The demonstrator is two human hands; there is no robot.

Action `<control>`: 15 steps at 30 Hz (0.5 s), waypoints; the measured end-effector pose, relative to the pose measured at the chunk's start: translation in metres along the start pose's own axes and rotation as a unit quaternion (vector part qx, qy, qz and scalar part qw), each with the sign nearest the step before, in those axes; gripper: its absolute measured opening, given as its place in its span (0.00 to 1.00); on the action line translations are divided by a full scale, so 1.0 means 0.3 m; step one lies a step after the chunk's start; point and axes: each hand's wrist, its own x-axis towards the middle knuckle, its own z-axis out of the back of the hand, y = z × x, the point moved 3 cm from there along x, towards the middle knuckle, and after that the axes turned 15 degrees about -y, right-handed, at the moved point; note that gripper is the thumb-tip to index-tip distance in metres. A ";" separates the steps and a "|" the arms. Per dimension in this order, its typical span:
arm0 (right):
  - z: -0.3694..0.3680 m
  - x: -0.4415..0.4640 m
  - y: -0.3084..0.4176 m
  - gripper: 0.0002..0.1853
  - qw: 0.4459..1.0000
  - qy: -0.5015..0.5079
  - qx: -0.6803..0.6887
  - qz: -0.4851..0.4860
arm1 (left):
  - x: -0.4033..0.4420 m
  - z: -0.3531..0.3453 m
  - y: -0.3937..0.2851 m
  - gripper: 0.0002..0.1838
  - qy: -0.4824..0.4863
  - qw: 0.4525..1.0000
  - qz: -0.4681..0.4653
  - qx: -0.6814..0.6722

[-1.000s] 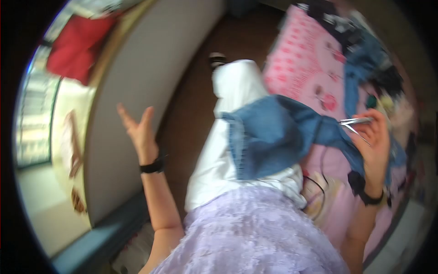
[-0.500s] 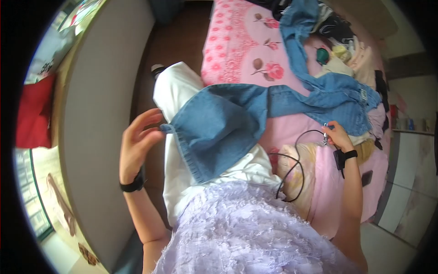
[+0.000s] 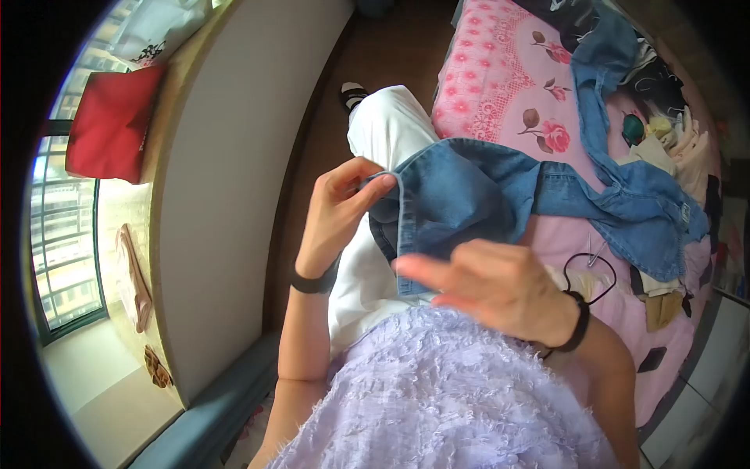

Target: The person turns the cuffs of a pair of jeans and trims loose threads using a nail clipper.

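Note:
Blue denim jeans (image 3: 461, 187) lie across my white-trousered lap and run right onto the pink bed. My left hand (image 3: 344, 207) pinches the hem edge of one leg at its upper left corner. My right hand (image 3: 500, 289) is over the lower part of that leg, blurred, its index finger stretched toward the hem and no tool visible in it. Metal scissors (image 3: 591, 252) lie on the bed to the right of the jeans, partly hard to make out, close to a black cable (image 3: 613, 273).
The bed (image 3: 492, 70) has a rose-patterned pink cover, with piled clothes (image 3: 656, 86) at its far right. On the left are a window ledge (image 3: 168, 234), a red bag (image 3: 113, 125) and a white bag (image 3: 156, 27). A dark phone-like object (image 3: 653, 359) rests on the bed.
My left hand has closed on the hem. My right hand has let go of the scissors and come left over the jeans. The camera view has swung.

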 end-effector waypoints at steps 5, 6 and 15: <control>-0.091 0.039 -0.022 0.21 0.975 0.029 -0.205 0.082 | 0.029 -0.052 -0.086 0.11 0.027 0.999 -0.019 -0.002; -0.069 0.047 -0.038 0.23 0.973 -0.007 -0.224 0.054 | 0.040 -0.052 -0.066 0.10 0.039 0.999 0.005 -0.029; 0.123 -0.012 -0.176 0.07 0.966 -0.126 -0.025 -0.225 | 0.012 -0.104 -0.069 0.13 0.106 0.972 0.071 -0.198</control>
